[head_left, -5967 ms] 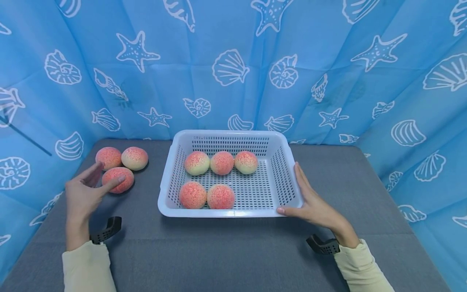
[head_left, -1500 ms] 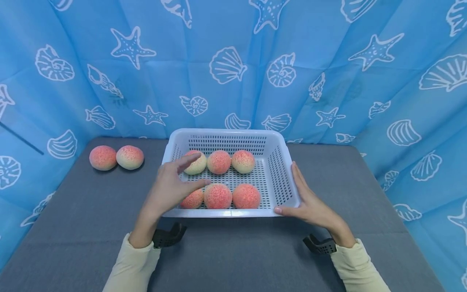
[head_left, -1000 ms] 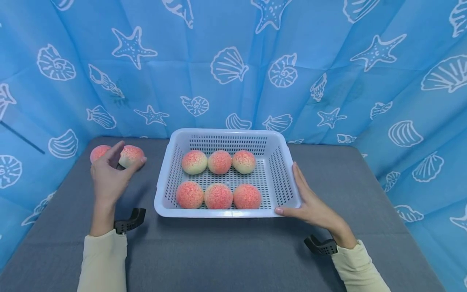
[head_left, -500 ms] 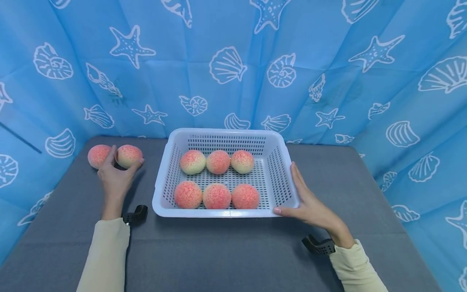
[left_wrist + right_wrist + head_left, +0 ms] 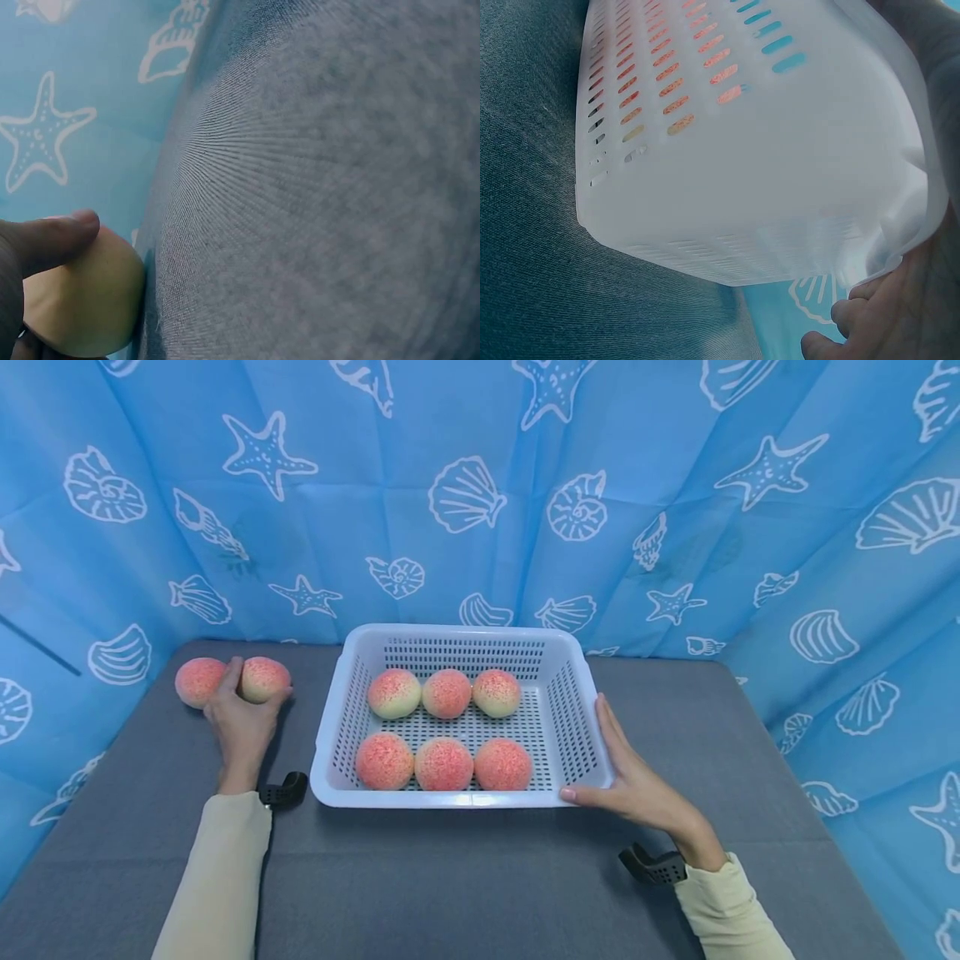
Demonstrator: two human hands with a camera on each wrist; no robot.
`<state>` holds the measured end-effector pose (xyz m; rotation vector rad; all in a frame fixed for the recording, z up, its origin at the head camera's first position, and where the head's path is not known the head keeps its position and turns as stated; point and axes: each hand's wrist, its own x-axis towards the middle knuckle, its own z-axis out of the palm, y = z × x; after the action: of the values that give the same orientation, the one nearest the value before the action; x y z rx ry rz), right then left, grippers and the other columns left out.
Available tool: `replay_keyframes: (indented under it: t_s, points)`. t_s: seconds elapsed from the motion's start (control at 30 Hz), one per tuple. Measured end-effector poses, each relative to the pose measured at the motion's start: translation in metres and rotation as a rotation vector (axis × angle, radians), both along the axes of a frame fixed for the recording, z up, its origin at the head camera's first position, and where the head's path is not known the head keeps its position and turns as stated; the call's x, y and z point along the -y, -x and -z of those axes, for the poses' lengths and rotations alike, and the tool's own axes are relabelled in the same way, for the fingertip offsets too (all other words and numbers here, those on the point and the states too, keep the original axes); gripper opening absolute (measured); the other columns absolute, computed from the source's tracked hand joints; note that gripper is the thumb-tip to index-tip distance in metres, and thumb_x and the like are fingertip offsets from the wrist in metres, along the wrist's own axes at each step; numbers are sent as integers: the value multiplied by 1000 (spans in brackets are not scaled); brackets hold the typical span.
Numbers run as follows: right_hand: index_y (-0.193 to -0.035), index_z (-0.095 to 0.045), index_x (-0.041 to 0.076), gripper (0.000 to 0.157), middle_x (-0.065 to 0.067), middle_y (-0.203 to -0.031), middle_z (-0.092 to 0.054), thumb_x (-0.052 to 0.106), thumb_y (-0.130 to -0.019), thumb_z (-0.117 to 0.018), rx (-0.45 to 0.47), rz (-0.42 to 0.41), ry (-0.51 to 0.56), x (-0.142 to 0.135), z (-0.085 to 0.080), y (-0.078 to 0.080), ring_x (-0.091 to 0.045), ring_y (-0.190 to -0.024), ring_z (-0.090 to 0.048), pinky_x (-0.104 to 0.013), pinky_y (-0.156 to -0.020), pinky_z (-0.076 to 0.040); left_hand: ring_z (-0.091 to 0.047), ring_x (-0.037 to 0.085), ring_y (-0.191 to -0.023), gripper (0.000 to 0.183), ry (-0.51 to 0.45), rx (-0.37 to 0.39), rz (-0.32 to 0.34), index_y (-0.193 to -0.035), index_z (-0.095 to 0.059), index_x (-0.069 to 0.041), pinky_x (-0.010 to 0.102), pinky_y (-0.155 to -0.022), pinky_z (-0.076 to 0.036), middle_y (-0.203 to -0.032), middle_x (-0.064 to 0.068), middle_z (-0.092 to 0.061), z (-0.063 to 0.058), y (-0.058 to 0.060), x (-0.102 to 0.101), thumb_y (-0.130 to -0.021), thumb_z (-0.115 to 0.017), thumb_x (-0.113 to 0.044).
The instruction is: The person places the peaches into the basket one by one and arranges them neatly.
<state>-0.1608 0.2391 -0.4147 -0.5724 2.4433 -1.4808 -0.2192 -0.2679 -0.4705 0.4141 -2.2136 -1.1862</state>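
Observation:
On the left of the table, my left hand (image 5: 243,718) grips a red-and-cream peach (image 5: 266,680), its thumb lying along the near side. The left wrist view shows the thumb (image 5: 64,238) pressed on the pale side of that peach (image 5: 101,300); the other fingers are mostly hidden. Just left of the hand sits another peach (image 5: 199,682). A white slotted basket (image 5: 465,799) holds two rows of peaches, three at the back and three in front (image 5: 444,764). My right hand (image 5: 637,777) holds the basket's near right corner, thumb at the front rim, fingers along the right side.
Grey cloth (image 5: 450,877) covers the table. A blue curtain (image 5: 480,577) with white shells and starfish rises behind and at both sides. Inside the basket, the bare slotted floor (image 5: 542,727) shows at the right.
A third peach came into the basket's front row, from the left group. My left hand then went back left and took hold of a remaining peach. My right hand stayed at the basket.

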Motion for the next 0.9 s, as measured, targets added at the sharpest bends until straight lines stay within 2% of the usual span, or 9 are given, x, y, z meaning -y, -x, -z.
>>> replay_keyframes:
  t_s: [0.23, 0.33, 0.5, 0.7, 0.8, 0.9]
  points:
    - [-160, 15, 33, 130, -16, -166, 18, 18, -82, -87, -9, 2, -11, 1, 0, 0, -46, -123, -53, -32, -82, -57, -46, 18, -140, 77, -118, -26, -11, -154, -46, -12, 38, -115, -36, -153, 7, -48, -1, -7, -1, -86, -82, -11]
    - [-161, 15, 32, 130, -16, -166, 18, 18, -82, -87, -10, 1, -13, 1, 0, 0, -46, -123, -53, -32, -82, -57, -50, 17, -137, 76, -194, -53, -13, -151, -50, -11, 33, -111, -39, -150, 8, -52, -9, -12, -2, -83, -85, -10]
    - [-160, 15, 34, 130, -15, -166, 18, 18, -82, -87, -4, 0, 1, 1, 0, 1, -47, -124, -52, -32, -82, -58, -53, 17, -134, 73, -317, -104, 9, -145, -57, -12, 30, -108, -41, -145, 11, -57, -32, -20, -5, -79, -87, -7]
    - [-160, 15, 35, 130, -14, -166, 20, 17, -82, -87, -5, -1, -1, 1, 1, 1, -48, -127, -49, -32, -83, -57, -56, 20, -132, 71, -444, -159, 108, -141, -62, -10, 27, -103, -44, -141, 15, -60, -64, -31, -16, -76, -90, -6]
    - [-160, 15, 35, 130, -15, -166, 19, 16, -82, -87, -3, -3, 6, 1, 1, 1, -50, -127, -49, -33, -83, -58, -56, 23, -132, 69, -510, -198, 203, -139, -63, -7, 25, -99, -46, -140, 17, -60, -80, -38, -32, -76, -89, -2]
    - [-160, 15, 36, 130, -15, -166, 18, 16, -82, -87, 0, -7, 16, 1, 0, 0, -51, -127, -49, -34, -83, -58, -56, 26, -132, 68, -518, -218, 327, -139, -61, -2, 25, -99, -46, -139, 21, -59, -92, -45, -53, -76, -86, 4]
